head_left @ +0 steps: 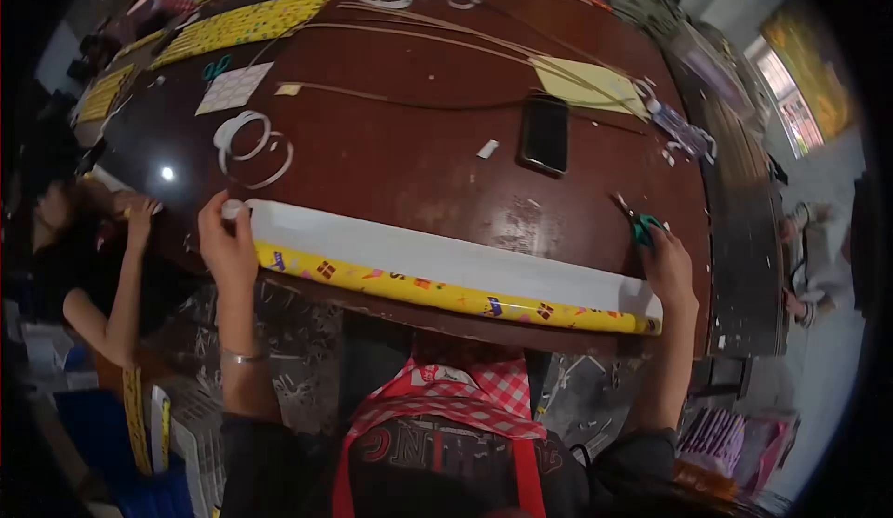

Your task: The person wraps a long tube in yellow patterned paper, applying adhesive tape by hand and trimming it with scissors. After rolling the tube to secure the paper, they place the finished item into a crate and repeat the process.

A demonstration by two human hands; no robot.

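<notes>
A partly rolled sheet of yellow patterned wrapping paper (419, 285) lies along the near edge of the table, its white underside (409, 244) spread out beyond the roll. At its left end is my left hand (229, 244), thumb and fingers closed on a small round white piece (233, 208) by the paper's corner. My right hand (668, 272) is over the right end of the paper, its fingers closed on the green handles of a pair of scissors (642, 225). The blades point away from me, to the left.
Loops of white tape (256, 151) lie beyond my left hand. A black phone (544, 135) rests to the right, near a yellow sheet (591, 87) and long thin brown strips (419, 39). Several yellow rolls (242, 30) lie at the back left. A co-worker's hand (139, 216) is at left.
</notes>
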